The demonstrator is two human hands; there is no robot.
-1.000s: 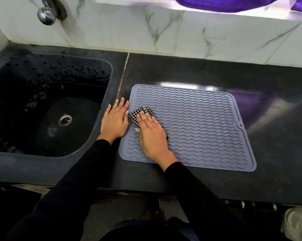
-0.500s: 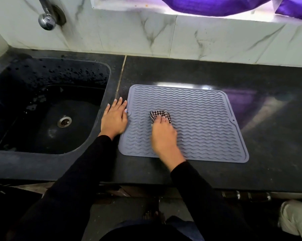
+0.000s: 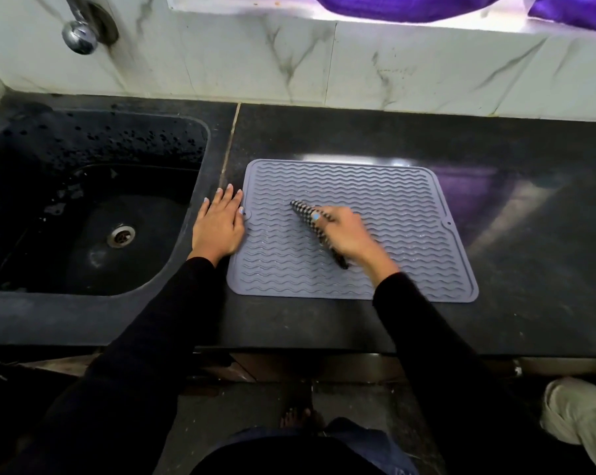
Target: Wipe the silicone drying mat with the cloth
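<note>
**Cloth drawn toward the middle of the mat**

Since the earlier frame, the right hand (image 3: 346, 234) is shifted rightward to the centre of the silicone drying mat (image 3: 402, 214), and the checkered cloth (image 3: 308, 216) is gripped in its curled fingers and pressed on the ridges. The left hand (image 3: 219, 229) is laid flat, fingers straight, at the mat's left edge, beside the sink (image 3: 194, 200). The mat is spread on the dark counter (image 3: 529, 149).

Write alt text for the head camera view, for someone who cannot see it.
A person's right hand holds a checked cloth on a grey ribbed silicone drying mat, while the left hand lies flat at the mat's left edge. The mat lies on a dark countertop, with a black sink to its left.
</note>
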